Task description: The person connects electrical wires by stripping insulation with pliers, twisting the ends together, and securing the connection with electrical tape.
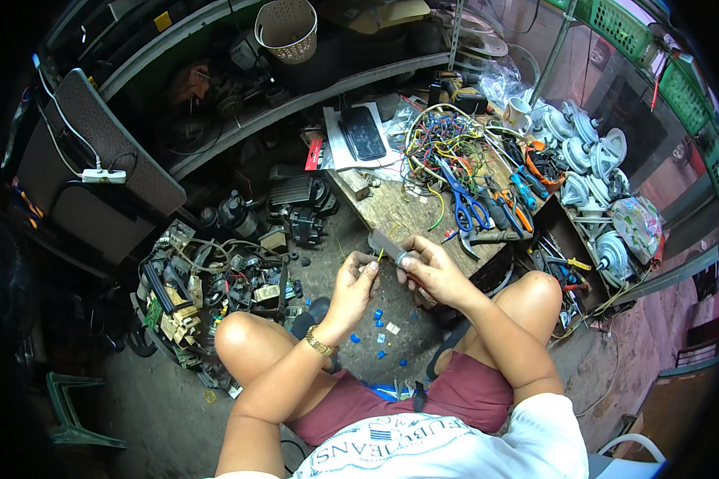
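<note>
My left hand (pixel 356 281) is closed in a pinch on a thin yellow wire (pixel 380 255), whose end sticks up past the fingertips. My right hand (pixel 430 270) is wrapped round the handle of a knife; its flat, broad blade (pixel 384 244) points up and left, close beside the wire. Whether the blade touches the wire I cannot tell. Beyond my hands, a tangle of coloured wires (pixel 449 142) lies on a worn wooden bench (pixel 399 209). Blue-handled scissors (pixel 463 199) rest in front of the tangle, next to pliers with orange handles (pixel 521 217).
A heap of electrical scrap (pixel 216 279) stands by my left knee, with motor parts (pixel 299 203) behind it. Small blue pieces (pixel 379 315) are scattered on the floor between my feet. A tool box (pixel 563 231) and grey-white pulley-like discs (pixel 587 152) stand at the right.
</note>
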